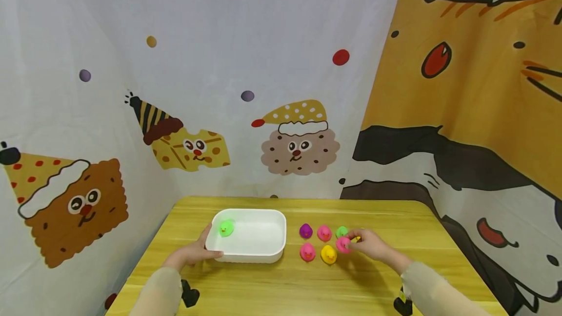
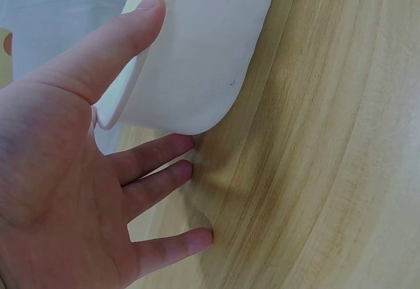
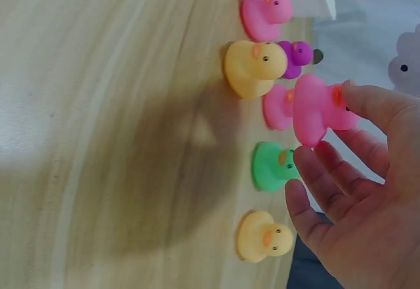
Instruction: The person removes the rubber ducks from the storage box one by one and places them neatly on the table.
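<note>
On the left, my left hand [image 1: 193,252] holds the near left corner of a white plastic tub [image 1: 275,250]. Its thumb lies along the front wall just under the rim; the other fingers reach along the left side, spread in the left wrist view. A green rubber duck [image 1: 226,228] sits inside the tub, near its left end. My right hand [image 1: 371,245] pinches a pink rubber duck [image 3: 310,113] between thumb and fingers, raised above the table. Close by it stand a green duck [image 3: 267,166] and a yellow duck [image 3: 256,235], the latter mostly hidden in the head view.
Right of the tub, a purple duck [image 1: 306,230], two pink ducks, one behind [image 1: 324,232] and one in front [image 1: 307,251], and a yellow duck [image 1: 328,254] stand on the wooden table [image 1: 272,291]. A printed cloth [image 1: 290,28] hangs behind the table.
</note>
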Available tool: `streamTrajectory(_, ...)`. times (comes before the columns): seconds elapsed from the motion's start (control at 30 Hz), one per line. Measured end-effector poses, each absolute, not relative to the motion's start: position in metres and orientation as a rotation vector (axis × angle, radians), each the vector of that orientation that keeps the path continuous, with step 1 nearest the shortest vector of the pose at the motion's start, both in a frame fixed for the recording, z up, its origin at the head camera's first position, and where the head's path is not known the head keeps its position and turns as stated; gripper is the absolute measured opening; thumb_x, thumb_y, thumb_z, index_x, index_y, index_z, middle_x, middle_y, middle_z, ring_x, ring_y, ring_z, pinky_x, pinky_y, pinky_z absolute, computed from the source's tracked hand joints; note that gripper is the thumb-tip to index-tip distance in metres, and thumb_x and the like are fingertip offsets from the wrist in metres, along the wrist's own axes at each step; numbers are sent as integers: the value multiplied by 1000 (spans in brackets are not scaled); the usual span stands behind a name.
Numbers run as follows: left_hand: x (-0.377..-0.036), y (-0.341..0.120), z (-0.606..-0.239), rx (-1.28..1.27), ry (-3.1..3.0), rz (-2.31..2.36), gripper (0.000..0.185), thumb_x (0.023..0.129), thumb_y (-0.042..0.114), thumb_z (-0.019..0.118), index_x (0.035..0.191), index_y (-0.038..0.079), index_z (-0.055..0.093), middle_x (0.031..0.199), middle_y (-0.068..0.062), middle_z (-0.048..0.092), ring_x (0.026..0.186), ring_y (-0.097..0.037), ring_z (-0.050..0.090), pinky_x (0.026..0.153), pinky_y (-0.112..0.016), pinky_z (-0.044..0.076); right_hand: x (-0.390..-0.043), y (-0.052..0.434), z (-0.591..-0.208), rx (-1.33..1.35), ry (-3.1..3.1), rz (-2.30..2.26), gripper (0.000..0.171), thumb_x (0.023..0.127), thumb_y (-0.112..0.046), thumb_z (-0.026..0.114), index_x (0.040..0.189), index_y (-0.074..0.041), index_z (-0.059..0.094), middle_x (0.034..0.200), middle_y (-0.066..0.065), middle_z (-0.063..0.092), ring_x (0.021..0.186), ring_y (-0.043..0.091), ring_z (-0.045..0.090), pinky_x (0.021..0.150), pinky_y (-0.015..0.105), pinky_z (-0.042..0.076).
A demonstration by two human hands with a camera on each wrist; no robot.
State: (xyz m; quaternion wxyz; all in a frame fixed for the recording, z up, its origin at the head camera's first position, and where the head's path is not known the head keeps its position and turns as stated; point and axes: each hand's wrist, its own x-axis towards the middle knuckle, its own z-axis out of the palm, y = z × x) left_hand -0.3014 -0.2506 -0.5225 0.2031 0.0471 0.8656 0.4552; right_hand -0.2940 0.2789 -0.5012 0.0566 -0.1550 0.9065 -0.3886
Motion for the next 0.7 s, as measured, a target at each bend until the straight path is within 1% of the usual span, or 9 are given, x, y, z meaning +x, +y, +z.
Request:
streamTrajectory(0.17,-301,-251,-523,118,2419,1266,114,86,32,74,152,5,-15,152,-36,-7,134,-60,11,85,-81,29,-293,286,-515,-528,2776,-1148,27,86,-14,71,104,6,67,100,12,65,77,16,57,63,27,49)
streamTrajectory(0.27,-301,-251,-524,110,2419,1267,114,86,33,74,152,5,-15,152,-35,-7,134,-60,11,85,-81,29,-291,288,-522,-527,2765,-1153,27,87,-13,69,105,8,66,102,15,66,74,14,57,62,26,49)
streamTrajectory(0.37,-301,-251,-523,105,2418,1269,114,86,33,74,152,6,-15,152,-36,-7,134,-61,11,85,-82,29,-290,289,-528,-525,2765,-1161,28,88,-11,69,106,9,64,103,17,65,76,14,57,62,26,50)
streamTrajectory(0.47,-301,-251,-524,100,2415,1269,114,86,33,74,152,6,-15,152,-36,-7,134,-60,11,86,-81,29,-288,289,-534,-526,2785,-1155,26,89,-10,68,105,10,63,101,16,64,77,13,55,62,25,49)
streamTrajectory(0.63,-302,-250,-523,110,2398,1278,113,86,32,73,151,5,-16,152,-36,-8,134,-60,10,87,-80,29,-284,287,-543,-469,2838,-1134,22,88,-7,68,103,8,62,100,13,61,84,17,54,68,26,49)
streamTrajectory(0.7,-302,-250,-523,116,2391,1282,113,87,31,73,151,4,-16,152,-36,-8,134,-59,9,89,-80,28,-283,286,-546,-427,2858,-1126,20,88,-6,68,103,7,62,101,13,60,85,19,55,68,27,50)
